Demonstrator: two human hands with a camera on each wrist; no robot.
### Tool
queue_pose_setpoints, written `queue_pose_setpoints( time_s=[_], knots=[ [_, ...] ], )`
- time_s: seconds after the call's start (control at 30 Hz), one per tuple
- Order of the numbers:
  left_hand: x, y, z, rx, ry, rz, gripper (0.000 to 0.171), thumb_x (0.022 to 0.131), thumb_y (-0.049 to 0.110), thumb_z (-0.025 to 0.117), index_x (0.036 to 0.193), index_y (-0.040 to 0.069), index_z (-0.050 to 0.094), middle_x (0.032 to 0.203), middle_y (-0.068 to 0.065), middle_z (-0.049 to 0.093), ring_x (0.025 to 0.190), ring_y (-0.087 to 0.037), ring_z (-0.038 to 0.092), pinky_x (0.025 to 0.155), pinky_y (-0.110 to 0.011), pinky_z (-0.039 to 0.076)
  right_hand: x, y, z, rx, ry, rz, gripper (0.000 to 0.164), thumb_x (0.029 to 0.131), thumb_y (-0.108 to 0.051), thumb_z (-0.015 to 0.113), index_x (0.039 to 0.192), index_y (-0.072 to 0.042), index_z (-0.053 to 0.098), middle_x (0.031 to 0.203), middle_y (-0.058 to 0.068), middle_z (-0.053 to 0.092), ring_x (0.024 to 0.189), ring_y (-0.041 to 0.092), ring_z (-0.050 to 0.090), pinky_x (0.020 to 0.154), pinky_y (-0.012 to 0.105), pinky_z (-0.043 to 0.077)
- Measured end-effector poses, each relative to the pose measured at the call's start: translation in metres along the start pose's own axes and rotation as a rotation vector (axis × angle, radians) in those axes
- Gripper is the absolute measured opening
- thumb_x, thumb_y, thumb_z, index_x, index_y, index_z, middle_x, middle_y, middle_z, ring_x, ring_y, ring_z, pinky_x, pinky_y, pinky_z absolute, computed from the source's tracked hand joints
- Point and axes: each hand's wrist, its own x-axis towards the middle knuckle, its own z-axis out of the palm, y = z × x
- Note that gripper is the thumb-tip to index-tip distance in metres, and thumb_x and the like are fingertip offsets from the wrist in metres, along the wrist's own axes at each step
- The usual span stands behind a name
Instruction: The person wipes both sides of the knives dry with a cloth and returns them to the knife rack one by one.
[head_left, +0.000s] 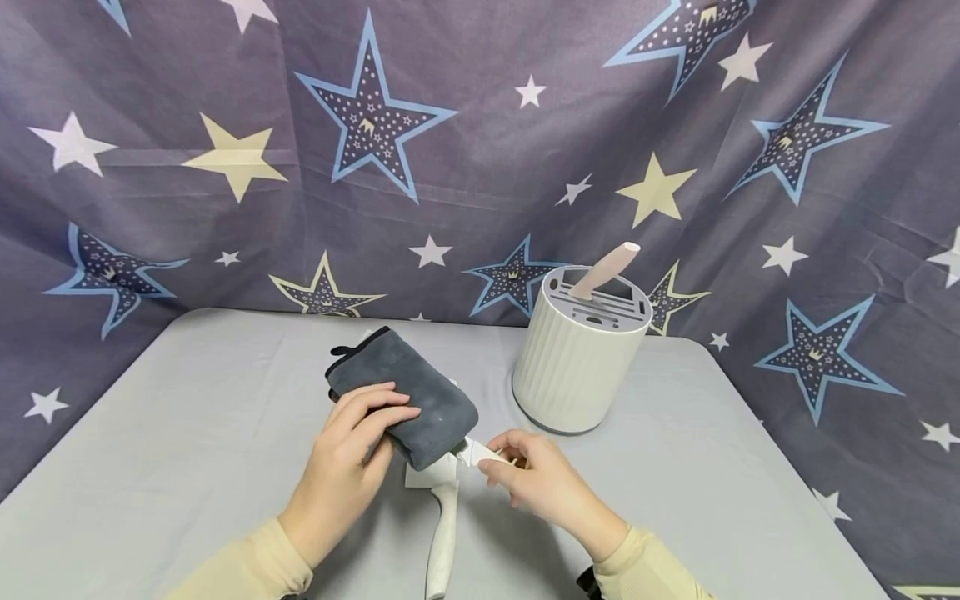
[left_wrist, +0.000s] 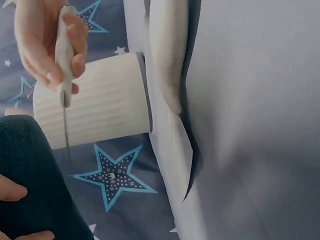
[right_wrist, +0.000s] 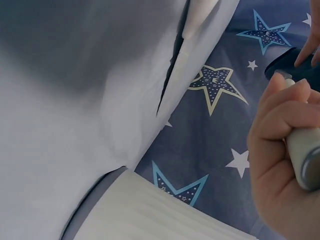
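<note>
Cream sleeves (head_left: 247, 567) run up from the bottom edge to my two hands, which are near each other but apart. My left hand (head_left: 347, 467) is clamped on a folded dark grey cloth (head_left: 416, 396), fingers laid across its top, holding it above the table. My right hand (head_left: 547, 479) has its fingers curled round the handle of a pale-handled knife (left_wrist: 65, 52), whose thin blade shows in the left wrist view; from above, the cloth covers much of it, so I can't quite tell whether the blade touches the fabric. Below the cloth, a second knife (head_left: 442, 542) lies flat on the table, its pale handle pointing back at me. Farther off to the right stands a ribbed cream knife block (head_left: 577, 367), one pinkish handle (head_left: 606, 271) leaning from its slotted grey top. Under everything is the light grey table (head_left: 187, 433), and behind it hangs a dark curtain (head_left: 487, 117) printed with stars.
</note>
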Motion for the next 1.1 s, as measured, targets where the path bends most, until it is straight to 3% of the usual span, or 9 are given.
queue_pose_setpoints(
  time_s=[0.23, 0.47, 0.7, 0.87, 1.1],
  knots=[
    [-0.002, 0.003, 0.005, 0.01, -0.022, 0.103, 0.036, 0.084, -0.01, 0.046, 0.103, 0.006, 0.072, 0.11, -0.012, 0.065, 0.113, -0.034, 0.057, 0.111, -0.024, 0.036, -0.002, -0.005, 0.001, -0.029, -0.008, -0.002, 0.023, 0.092, -0.019, 0.066, 0.103, 0.001, 0.066, 0.075, 0.01, 0.07, 0.047, 0.008, 0.051, 0.047, 0.023, 0.046],
    [-0.01, 0.002, 0.006, 0.103, -0.142, 0.103, 0.034, 0.085, -0.007, 0.048, 0.106, 0.008, 0.07, 0.113, -0.009, 0.064, 0.118, -0.034, 0.055, 0.113, -0.021, 0.032, -0.005, -0.008, 0.0, 0.007, -0.023, -0.009, 0.026, 0.092, -0.019, 0.066, 0.105, 0.003, 0.064, 0.076, 0.012, 0.07, 0.046, 0.007, 0.05, 0.047, 0.023, 0.045],
    [-0.015, 0.0, 0.005, 0.247, -0.217, 0.121, 0.044, 0.078, -0.008, 0.06, 0.114, 0.014, 0.07, 0.122, -0.005, 0.065, 0.126, -0.031, 0.054, 0.088, -0.039, 0.055, -0.006, -0.01, 0.0, 0.036, -0.025, 0.005, 0.027, 0.092, -0.017, 0.066, 0.107, 0.005, 0.064, 0.074, 0.008, 0.069, 0.046, 0.009, 0.049, 0.044, 0.022, 0.042],
    [-0.016, -0.003, 0.004, 0.285, -0.25, 0.129, 0.055, 0.072, -0.01, 0.069, 0.119, 0.017, 0.068, 0.132, -0.006, 0.062, 0.132, -0.033, 0.05, 0.088, -0.043, 0.056, -0.007, -0.011, 0.003, 0.021, -0.007, 0.023, 0.021, 0.091, -0.017, 0.066, 0.102, 0.002, 0.066, 0.071, 0.003, 0.066, 0.047, 0.007, 0.047, 0.044, 0.02, 0.041],
    [-0.018, -0.007, 0.004, 0.302, -0.247, 0.15, 0.052, 0.074, -0.006, 0.065, 0.12, 0.019, 0.068, 0.135, -0.006, 0.061, 0.133, -0.033, 0.05, 0.086, -0.043, 0.056, -0.008, -0.011, 0.003, 0.038, -0.007, 0.026, 0.02, 0.091, -0.016, 0.067, 0.101, 0.001, 0.067, 0.071, 0.005, 0.066, 0.047, 0.006, 0.046, 0.043, 0.02, 0.039]
  ],
)
